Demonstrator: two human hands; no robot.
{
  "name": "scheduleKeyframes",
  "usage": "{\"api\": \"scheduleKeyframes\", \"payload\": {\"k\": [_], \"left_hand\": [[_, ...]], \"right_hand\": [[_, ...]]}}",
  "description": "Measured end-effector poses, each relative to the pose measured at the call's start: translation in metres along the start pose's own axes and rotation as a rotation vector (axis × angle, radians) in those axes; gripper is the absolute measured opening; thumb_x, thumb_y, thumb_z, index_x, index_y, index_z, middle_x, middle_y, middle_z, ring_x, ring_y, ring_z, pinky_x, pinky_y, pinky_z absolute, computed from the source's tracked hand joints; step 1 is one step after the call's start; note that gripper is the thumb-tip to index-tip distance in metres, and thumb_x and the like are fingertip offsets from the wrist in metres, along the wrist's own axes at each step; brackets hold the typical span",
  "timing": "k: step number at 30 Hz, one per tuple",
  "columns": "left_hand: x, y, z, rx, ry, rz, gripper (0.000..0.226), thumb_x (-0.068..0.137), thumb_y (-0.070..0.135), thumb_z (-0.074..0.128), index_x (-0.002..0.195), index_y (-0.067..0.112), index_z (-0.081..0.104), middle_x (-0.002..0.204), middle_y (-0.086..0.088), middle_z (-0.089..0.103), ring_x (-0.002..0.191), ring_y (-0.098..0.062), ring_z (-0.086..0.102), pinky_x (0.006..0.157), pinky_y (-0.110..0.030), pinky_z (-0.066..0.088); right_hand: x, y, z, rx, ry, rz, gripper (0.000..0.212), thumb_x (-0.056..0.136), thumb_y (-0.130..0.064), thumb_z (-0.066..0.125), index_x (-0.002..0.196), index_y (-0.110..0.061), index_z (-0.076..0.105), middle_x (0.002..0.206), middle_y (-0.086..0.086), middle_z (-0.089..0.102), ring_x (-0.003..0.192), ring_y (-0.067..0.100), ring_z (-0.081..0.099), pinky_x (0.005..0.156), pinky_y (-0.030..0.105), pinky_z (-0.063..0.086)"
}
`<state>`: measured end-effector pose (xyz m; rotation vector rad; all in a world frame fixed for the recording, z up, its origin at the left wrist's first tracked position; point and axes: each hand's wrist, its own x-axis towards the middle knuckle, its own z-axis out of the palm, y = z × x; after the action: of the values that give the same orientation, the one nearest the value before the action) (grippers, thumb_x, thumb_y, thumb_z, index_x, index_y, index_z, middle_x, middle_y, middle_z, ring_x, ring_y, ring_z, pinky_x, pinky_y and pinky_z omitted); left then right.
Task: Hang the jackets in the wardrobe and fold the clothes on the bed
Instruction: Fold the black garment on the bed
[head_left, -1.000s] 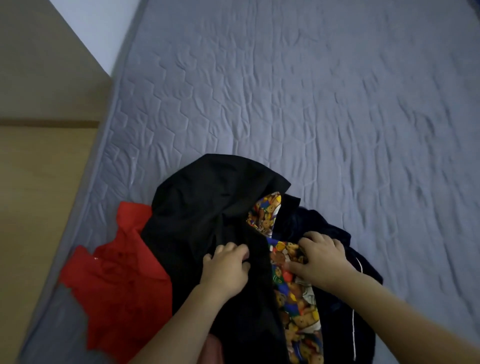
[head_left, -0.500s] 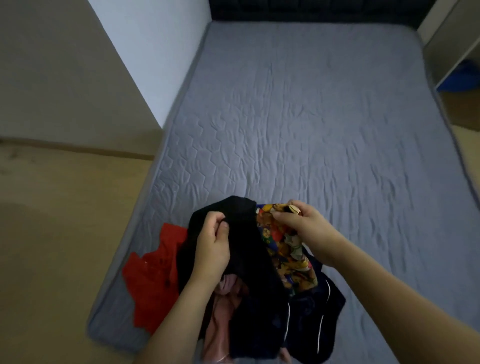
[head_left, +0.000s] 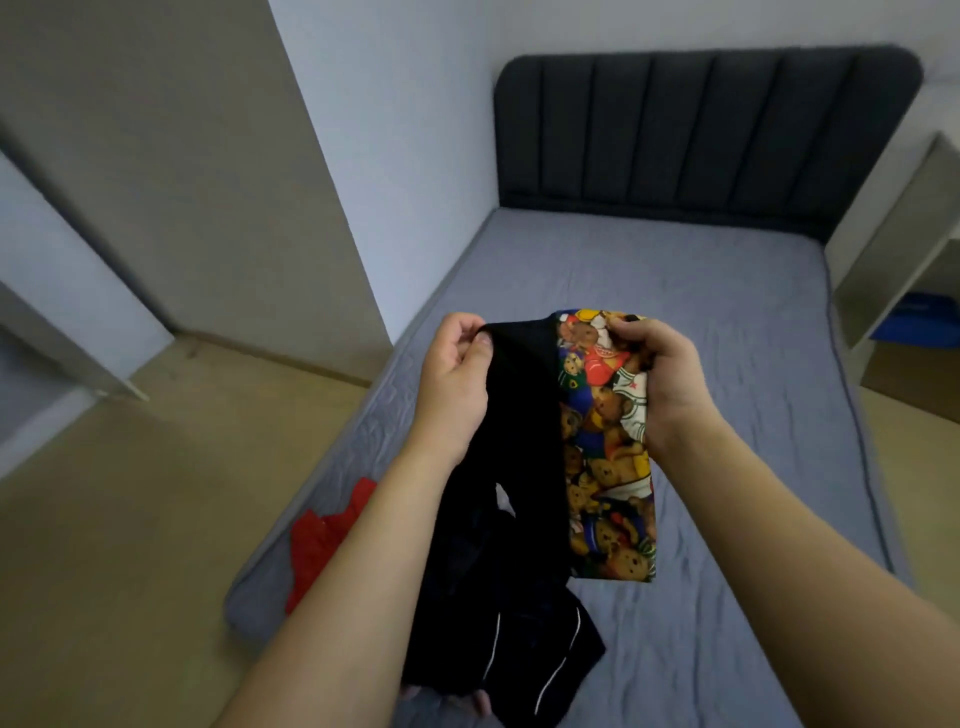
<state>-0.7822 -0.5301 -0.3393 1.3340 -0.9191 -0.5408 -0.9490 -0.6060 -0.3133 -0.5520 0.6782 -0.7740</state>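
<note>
**Both hands up, one garment held between them**

Left hand (head_left: 453, 382) pinches the black edge of the black garment (head_left: 524, 415), thumb over fingers. Right hand (head_left: 662, 382) is bunched around the teddy-bear print panel (head_left: 605, 441) at the top corner. Hands are apart, level with each other, with the top edge stretched between them. Black part and print part look joined, so one item; can't tell what kind.

Garment hangs clear above the foot of the bed (head_left: 727, 322), its lower end draping down toward the pile.

Count on the bed, near the foot corner:
- 1 red garment (head_left: 324, 540), at the left edge of the mattress, partly behind the left forearm.
- 1 dark garment with white piping (head_left: 535, 644), two white stripes visible, just below the held piece.
- A bit of pink fabric (head_left: 480, 701) peeks out under the dark one; too little showing to say more.

Room: 1 dark padded headboard (head_left: 701, 135) at the far end, 1 open shelf unit (head_left: 904, 260) to the right of the bed with something blue inside.
</note>
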Motion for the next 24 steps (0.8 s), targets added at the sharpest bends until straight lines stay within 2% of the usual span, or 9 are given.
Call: {"api": "scheduleKeyframes", "payload": {"k": [2,6,9,11,13,17,19,22,24], "left_hand": [[-0.023,0.015,0.026,-0.033,0.031,-0.015,0.018,0.1,0.008,0.048,0.088,0.021,0.053,0.064,0.013,0.051,0.057,-0.002,0.041,0.053,-0.019,0.034],[-0.052,0.008,0.061,-0.033,-0.002,-0.075,0.02,0.099,0.008,0.05,0.086,0.022,0.055,0.066,0.013,0.058,0.062,-0.002,0.048,0.058,-0.019,0.039],[-0.065,-0.004,0.086,-0.061,-0.071,-0.136,0.018,0.093,0.019,0.054,0.081,0.031,0.06,0.069,0.013,0.062,0.065,-0.004,0.055,0.06,-0.018,0.043],[-0.078,-0.01,0.107,-0.081,-0.083,-0.181,0.015,0.088,0.026,0.055,0.08,0.035,0.063,0.07,0.011,0.064,0.065,-0.005,0.058,0.059,-0.018,0.046],[-0.096,-0.017,0.132,-0.098,-0.091,-0.224,0.014,0.088,0.026,0.056,0.079,0.034,0.063,0.07,0.009,0.065,0.063,-0.006,0.059,0.057,-0.019,0.046],[-0.132,-0.029,0.192,-0.098,-0.075,-0.343,0.023,0.094,0.019,0.056,0.079,0.033,0.065,0.072,0.006,0.065,0.07,-0.015,0.059,0.066,-0.029,0.046],[-0.15,-0.034,0.233,-0.084,-0.025,-0.37,0.029,0.097,0.013,0.055,0.077,0.033,0.065,0.071,0.006,0.064,0.071,-0.015,0.057,0.067,-0.028,0.046],[-0.174,-0.035,0.305,-0.088,0.041,-0.413,0.025,0.097,0.012,0.055,0.08,0.027,0.063,0.071,0.004,0.064,0.071,-0.016,0.059,0.066,-0.027,0.048],[-0.193,-0.041,0.35,-0.075,0.069,-0.45,0.017,0.097,0.014,0.056,0.085,0.024,0.063,0.075,0.003,0.066,0.075,-0.017,0.061,0.07,-0.03,0.049]], "right_hand": [[-0.02,-0.017,-0.009,0.064,0.028,-0.019,0.03,0.078,-0.013,0.051,0.052,-0.006,0.065,0.067,0.012,0.069,0.057,0.027,0.067,0.059,0.037,0.058],[-0.031,-0.036,-0.04,0.1,0.16,-0.063,0.032,0.075,-0.01,0.048,0.044,-0.012,0.05,0.056,0.006,0.06,0.048,0.022,0.059,0.06,0.03,0.054],[-0.031,-0.043,-0.067,0.141,0.179,-0.091,0.042,0.076,-0.007,0.042,0.034,-0.013,0.05,0.051,0.005,0.06,0.045,0.022,0.06,0.051,0.026,0.053],[-0.038,-0.051,-0.082,0.19,0.12,-0.096,0.037,0.068,-0.004,0.039,0.032,-0.012,0.049,0.05,0.008,0.061,0.044,0.024,0.062,0.047,0.026,0.053],[-0.042,-0.063,-0.103,0.212,0.135,-0.107,0.03,0.058,-0.005,0.04,0.03,-0.014,0.043,0.043,0.005,0.055,0.037,0.022,0.056,0.043,0.022,0.049],[-0.043,-0.092,-0.169,0.077,0.196,-0.051,0.04,0.071,-0.005,0.04,0.035,-0.02,0.032,0.041,-0.002,0.041,0.033,0.017,0.042,0.043,0.019,0.045],[-0.047,-0.109,-0.209,0.029,0.173,-0.027,0.038,0.07,-0.005,0.04,0.037,-0.02,0.031,0.041,-0.003,0.039,0.032,0.017,0.04,0.042,0.018,0.043],[-0.054,-0.142,-0.269,0.053,0.131,-0.011,0.021,0.056,-0.006,0.043,0.043,-0.018,0.033,0.045,-0.001,0.039,0.037,0.02,0.041,0.044,0.02,0.044],[-0.056,-0.164,-0.31,0.041,0.101,0.008,0.014,0.05,-0.008,0.044,0.046,-0.017,0.035,0.048,0.003,0.046,0.043,0.024,0.05,0.05,0.026,0.051]]}}
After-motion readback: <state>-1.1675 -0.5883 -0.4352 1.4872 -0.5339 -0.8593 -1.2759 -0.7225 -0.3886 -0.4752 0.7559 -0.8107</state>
